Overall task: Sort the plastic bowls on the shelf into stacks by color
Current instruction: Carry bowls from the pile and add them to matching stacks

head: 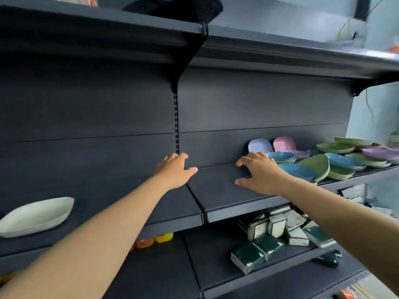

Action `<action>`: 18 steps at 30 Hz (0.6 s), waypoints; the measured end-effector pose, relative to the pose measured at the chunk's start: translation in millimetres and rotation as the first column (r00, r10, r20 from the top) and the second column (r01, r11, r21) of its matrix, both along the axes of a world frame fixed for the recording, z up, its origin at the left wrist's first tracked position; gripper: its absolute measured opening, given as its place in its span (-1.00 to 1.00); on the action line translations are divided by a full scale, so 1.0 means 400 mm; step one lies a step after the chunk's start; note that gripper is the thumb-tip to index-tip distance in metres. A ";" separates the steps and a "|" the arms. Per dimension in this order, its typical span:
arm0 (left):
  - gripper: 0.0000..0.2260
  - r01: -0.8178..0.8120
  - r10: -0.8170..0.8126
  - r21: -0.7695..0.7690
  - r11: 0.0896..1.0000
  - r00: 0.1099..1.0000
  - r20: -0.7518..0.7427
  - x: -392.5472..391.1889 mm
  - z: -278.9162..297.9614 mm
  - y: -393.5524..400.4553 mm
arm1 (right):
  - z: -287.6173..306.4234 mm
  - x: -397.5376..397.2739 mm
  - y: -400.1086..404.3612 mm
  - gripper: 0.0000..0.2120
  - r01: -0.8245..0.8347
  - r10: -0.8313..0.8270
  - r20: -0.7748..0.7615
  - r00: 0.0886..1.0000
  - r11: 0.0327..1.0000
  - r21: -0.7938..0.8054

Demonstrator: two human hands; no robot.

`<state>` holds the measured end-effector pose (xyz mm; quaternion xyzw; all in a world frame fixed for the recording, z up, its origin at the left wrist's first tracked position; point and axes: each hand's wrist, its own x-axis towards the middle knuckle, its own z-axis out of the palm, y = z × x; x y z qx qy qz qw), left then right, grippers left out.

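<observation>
Both arms reach out over the dark shelf (226, 190), and neither hand holds anything. The left hand (174, 171) hovers near the shelf's back edge, just left of the seam between the 2 shelf panels, its fingers spread and lightly bent. The right hand (259, 173) hangs over the right panel, fingers apart and half curled, thumb held out toward the front edge; whether its fingertips touch the shelf board cannot be told.

The mixed pile of bowls (336, 162) lies toward the shelf's right end: blue, green, purple and pink ones jumbled, some nested, some tipped on edge. 2 bowls stand propped against the back wall, a pale blue bowl (260, 145) and a pink bowl (284, 144) beside it. The nearest blue bowl (280, 156) sits just behind the right hand's knuckles, close enough that contact cannot be ruled out. A single white bowl (36, 215) rests alone near the shelf's left front edge, well apart from the rest.

As a judgement, the sorting has barely begun: only 1 bowl stands apart by color, and the stretch of shelf under the hands looks meant for the stacks. The step in hand seems to be a reach for the next bowl. That move calls for the right hand to shift toward the pile, close on 1 rim (the loose blue one looks easiest), and lift it free without upsetting the tilted green bowl (317, 167) leaning beside it.

Below, green packets (280, 236) lie scattered on the lower shelf.
</observation>
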<state>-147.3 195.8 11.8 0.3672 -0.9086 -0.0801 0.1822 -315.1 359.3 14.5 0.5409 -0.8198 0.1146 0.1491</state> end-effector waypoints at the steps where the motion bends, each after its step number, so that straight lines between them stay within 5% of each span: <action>1: -0.48 0.014 -0.014 0.015 1.000 1.000 0.000 -0.043 -0.002 0.020 | -0.003 -0.038 0.022 -0.46 0.007 -0.007 0.003 1.000 1.000 -0.002; 18: -0.49 0.160 -0.113 0.331 0.930 0.981 -0.157 -0.725 -0.017 0.100 | -0.014 -0.689 0.190 -0.46 0.120 -0.120 0.098 0.988 0.993 0.011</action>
